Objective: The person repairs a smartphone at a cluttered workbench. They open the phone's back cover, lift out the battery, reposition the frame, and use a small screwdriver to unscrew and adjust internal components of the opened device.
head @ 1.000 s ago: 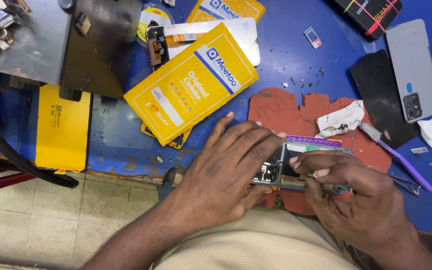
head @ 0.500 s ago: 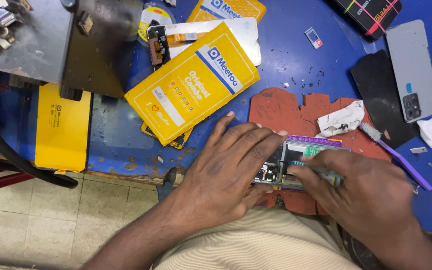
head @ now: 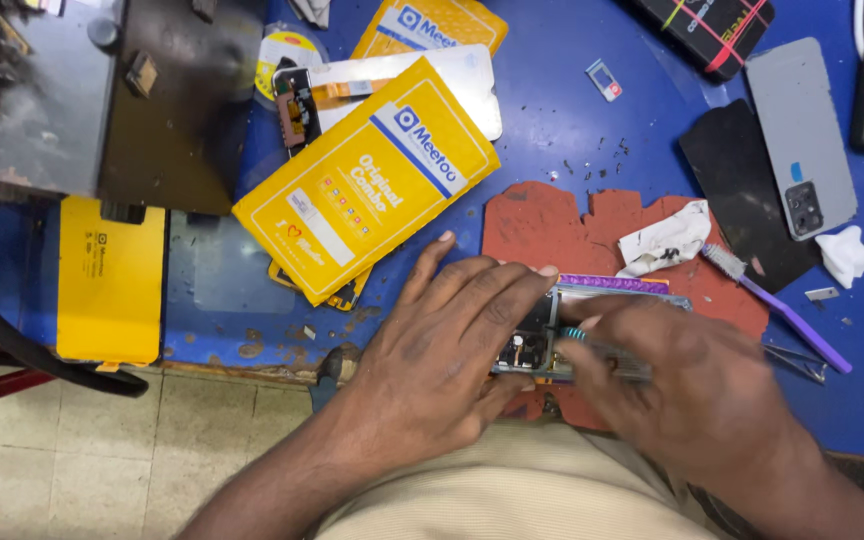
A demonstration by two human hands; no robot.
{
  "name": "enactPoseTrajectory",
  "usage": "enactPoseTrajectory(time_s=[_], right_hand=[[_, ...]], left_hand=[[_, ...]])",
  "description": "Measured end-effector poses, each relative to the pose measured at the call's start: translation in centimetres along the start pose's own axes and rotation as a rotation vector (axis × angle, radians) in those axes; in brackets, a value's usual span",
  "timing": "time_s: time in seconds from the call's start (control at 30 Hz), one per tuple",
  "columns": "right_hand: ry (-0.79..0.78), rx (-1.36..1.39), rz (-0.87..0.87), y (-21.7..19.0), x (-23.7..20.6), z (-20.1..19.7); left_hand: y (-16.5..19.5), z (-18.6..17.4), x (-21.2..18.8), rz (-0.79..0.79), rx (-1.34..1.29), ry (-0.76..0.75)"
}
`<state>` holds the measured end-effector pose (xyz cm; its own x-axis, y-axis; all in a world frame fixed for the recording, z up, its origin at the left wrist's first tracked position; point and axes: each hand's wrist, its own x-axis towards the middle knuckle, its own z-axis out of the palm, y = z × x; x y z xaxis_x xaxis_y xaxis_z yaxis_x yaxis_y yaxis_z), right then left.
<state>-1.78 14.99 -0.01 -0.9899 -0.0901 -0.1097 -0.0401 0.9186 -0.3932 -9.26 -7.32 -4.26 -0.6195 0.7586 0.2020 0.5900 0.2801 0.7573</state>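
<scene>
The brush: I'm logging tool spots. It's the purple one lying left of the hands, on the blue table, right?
Not quite. In the head view the purple brush lies right of the hands, past the right hand, not left. It does lie on the blue table, bristles at the red mat's edge.

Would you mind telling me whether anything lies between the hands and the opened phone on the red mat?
Nothing visible does. The left hand lies flat on the opened phone with exposed circuit parts, and the right hand works a thin tool at it.
</scene>
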Motion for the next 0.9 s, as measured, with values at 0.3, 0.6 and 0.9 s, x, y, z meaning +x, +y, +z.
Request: enactPoseTrajectory(time_s=[0.3,0.6,0.9], right_hand=[[0.077,0.304,-0.328,0.7,0.1,-0.2],[0.447,0.721,0.014,4.8,4.0,-1.6],[0.457,0.619,-0.183,10.6,6.7,0.6]], left_hand=[[-0.1,-0.1,0.4,-0.008,0.004,-0.004],[0.1,-0.3,0.1,0.012,-0.049,0.059],[-0.8,0.9,-0.1,-0.039,-0.223,0.395]])
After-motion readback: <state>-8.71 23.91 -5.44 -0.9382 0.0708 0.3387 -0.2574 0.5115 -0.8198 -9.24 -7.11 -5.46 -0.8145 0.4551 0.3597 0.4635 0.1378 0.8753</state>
